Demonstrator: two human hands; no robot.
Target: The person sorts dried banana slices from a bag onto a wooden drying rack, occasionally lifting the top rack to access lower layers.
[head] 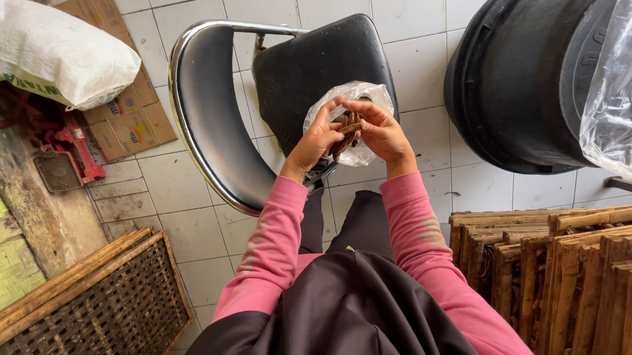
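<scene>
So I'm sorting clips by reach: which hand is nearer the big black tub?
The right hand. It holds the brown sticks at the clear plastic bag, on the side toward the black tub; the left hand grips them from the far side.

White tiled floor carries a black chair, flattened cardboard under a white sack, a woven tray, a black tub and stacked wooden frames.
</scene>
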